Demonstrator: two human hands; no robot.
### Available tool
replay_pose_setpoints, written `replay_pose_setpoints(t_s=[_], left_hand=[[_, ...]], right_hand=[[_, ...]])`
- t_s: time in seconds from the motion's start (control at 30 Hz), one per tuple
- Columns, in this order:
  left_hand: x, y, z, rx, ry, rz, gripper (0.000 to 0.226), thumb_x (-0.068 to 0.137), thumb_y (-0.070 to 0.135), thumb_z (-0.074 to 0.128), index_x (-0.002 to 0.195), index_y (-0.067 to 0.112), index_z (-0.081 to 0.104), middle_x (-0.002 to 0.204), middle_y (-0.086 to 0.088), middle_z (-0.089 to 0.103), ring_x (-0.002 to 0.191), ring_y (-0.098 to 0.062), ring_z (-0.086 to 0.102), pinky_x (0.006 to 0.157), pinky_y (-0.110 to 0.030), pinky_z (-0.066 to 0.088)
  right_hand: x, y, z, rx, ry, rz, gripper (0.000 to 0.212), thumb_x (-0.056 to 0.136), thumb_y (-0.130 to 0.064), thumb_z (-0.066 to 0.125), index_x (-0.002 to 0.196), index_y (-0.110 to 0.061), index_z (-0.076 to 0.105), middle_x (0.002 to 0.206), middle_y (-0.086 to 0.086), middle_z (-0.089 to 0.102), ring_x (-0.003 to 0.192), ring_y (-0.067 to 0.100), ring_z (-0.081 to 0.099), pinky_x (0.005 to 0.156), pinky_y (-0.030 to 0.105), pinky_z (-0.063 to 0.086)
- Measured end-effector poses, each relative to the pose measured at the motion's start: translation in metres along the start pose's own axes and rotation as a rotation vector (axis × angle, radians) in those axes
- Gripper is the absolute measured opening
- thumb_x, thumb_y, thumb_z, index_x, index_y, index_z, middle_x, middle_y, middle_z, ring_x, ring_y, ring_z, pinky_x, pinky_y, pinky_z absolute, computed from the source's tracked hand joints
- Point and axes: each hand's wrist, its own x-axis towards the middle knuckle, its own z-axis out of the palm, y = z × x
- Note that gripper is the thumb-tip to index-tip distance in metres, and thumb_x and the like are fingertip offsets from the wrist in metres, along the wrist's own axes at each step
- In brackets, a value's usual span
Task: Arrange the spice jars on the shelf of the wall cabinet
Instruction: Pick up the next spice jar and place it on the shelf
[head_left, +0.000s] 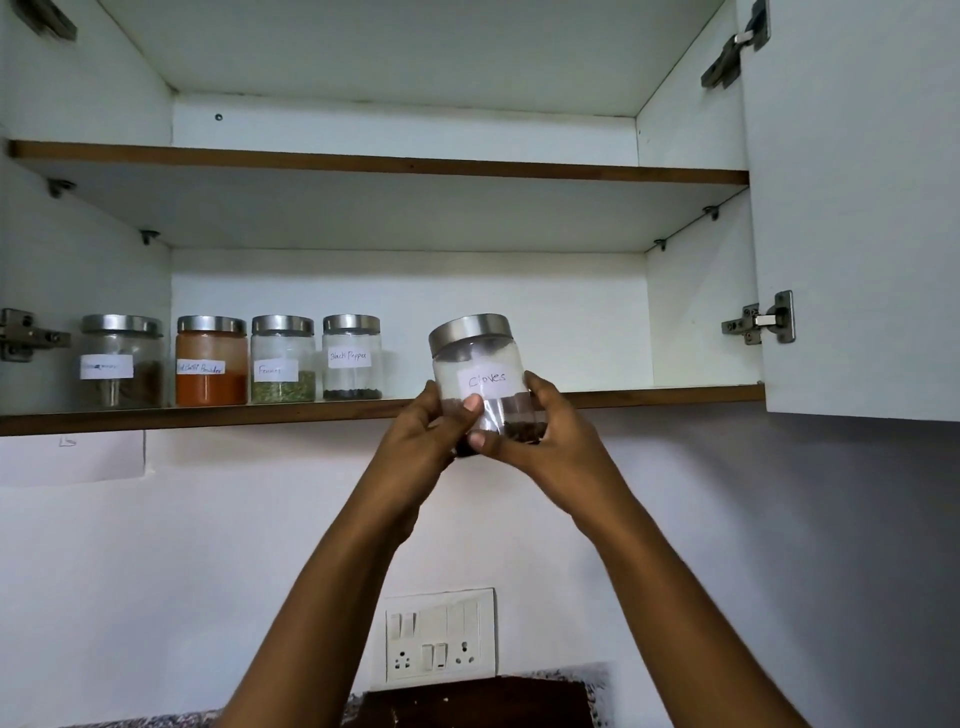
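A clear jar labelled Cloves with a steel lid is held tilted just in front of the lower shelf's brown edge. My left hand grips its left side and my right hand its right side and bottom. Several jars stand in a row on the shelf's left part: a brown-spice jar, a chilli powder jar, a fennel jar and a black pepper jar.
The wall cabinet stands open, with its right door swung out and hinges on both sides. The upper shelf holds nothing visible. Below on the wall sit a switch and socket plate and a paper sheet.
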Motion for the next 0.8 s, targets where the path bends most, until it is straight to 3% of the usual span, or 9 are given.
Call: replay_pose_setpoints(t_s=[0.1, 0.2, 0.27, 0.37, 0.47, 0.57, 0.67, 0.8], left_hand=[[0.003, 0.003, 0.0, 0.05, 0.01, 0.017, 0.025, 0.094, 0.022, 0.053, 0.118, 0.021, 0.06, 0.1, 0.005, 0.072, 0.085, 0.001, 0.068, 0.067, -0.006, 0.049], [0.005, 0.006, -0.006, 0.053, 0.012, 0.001, 0.03, 0.094, 0.021, 0.052, 0.123, 0.022, 0.059, 0.104, 0.009, 0.072, 0.088, 0.002, 0.067, 0.068, -0.007, 0.049], [0.005, 0.007, -0.008, 0.074, 0.027, 0.019, 0.032, 0.093, 0.022, 0.053, 0.125, 0.021, 0.059, 0.111, 0.004, 0.071, 0.096, -0.005, 0.067, 0.077, -0.012, 0.05], [0.015, 0.011, -0.01, 0.109, 0.133, 0.054, 0.037, 0.09, 0.026, 0.059, 0.126, 0.019, 0.059, 0.114, 0.001, 0.071, 0.105, -0.014, 0.066, 0.095, -0.024, 0.047], [0.032, 0.016, -0.015, 0.163, 0.192, 0.069, 0.042, 0.089, 0.031, 0.063, 0.129, 0.016, 0.057, 0.121, 0.002, 0.067, 0.108, -0.015, 0.064, 0.098, -0.029, 0.048], [0.049, 0.021, -0.023, 0.283, 0.217, 0.059, 0.041, 0.092, 0.028, 0.059, 0.131, 0.019, 0.053, 0.116, 0.011, 0.061, 0.104, -0.007, 0.061, 0.092, -0.024, 0.048], [0.067, 0.023, -0.036, 0.45, 0.223, 0.013, 0.04, 0.094, 0.026, 0.056, 0.132, 0.014, 0.052, 0.102, 0.015, 0.06, 0.096, -0.006, 0.06, 0.095, -0.033, 0.044], [0.093, 0.019, -0.051, 0.603, 0.201, -0.147, 0.039, 0.092, 0.032, 0.058, 0.122, 0.006, 0.059, 0.109, -0.006, 0.066, 0.103, -0.022, 0.06, 0.099, -0.045, 0.047]], right_hand=[[0.002, 0.0, -0.002, 0.006, -0.011, -0.02, 0.07, 0.067, -0.035, 0.082, 0.127, -0.034, 0.046, 0.117, -0.008, 0.059, 0.102, 0.008, 0.062, 0.077, 0.015, 0.048], [0.009, 0.0, -0.012, 0.126, -0.068, 0.05, 0.061, 0.074, -0.035, 0.076, 0.127, -0.035, 0.046, 0.116, -0.006, 0.061, 0.105, 0.009, 0.061, 0.087, 0.022, 0.048], [0.015, 0.0, -0.015, 0.164, -0.097, 0.078, 0.058, 0.077, -0.031, 0.074, 0.128, -0.034, 0.046, 0.117, -0.002, 0.062, 0.11, 0.013, 0.06, 0.095, 0.028, 0.045], [0.028, -0.005, -0.013, 0.174, -0.09, 0.088, 0.065, 0.079, -0.027, 0.073, 0.136, -0.029, 0.042, 0.122, -0.001, 0.058, 0.111, 0.014, 0.059, 0.093, 0.026, 0.042], [0.049, -0.012, -0.008, 0.13, -0.083, 0.082, 0.069, 0.081, -0.027, 0.071, 0.141, -0.024, 0.037, 0.127, 0.0, 0.054, 0.111, 0.015, 0.055, 0.087, 0.023, 0.039], [0.08, -0.011, 0.001, 0.096, -0.137, 0.112, 0.072, 0.082, -0.026, 0.071, 0.144, -0.019, 0.033, 0.137, 0.005, 0.049, 0.118, 0.018, 0.052, 0.09, 0.026, 0.038], [0.107, -0.007, 0.013, 0.05, -0.2, 0.156, 0.072, 0.083, -0.022, 0.071, 0.143, -0.013, 0.033, 0.134, 0.01, 0.05, 0.118, 0.023, 0.053, 0.095, 0.029, 0.041], [0.136, 0.001, 0.026, -0.026, -0.225, 0.193, 0.062, 0.082, -0.015, 0.071, 0.136, -0.007, 0.04, 0.12, 0.01, 0.059, 0.109, 0.024, 0.057, 0.088, 0.027, 0.042]])
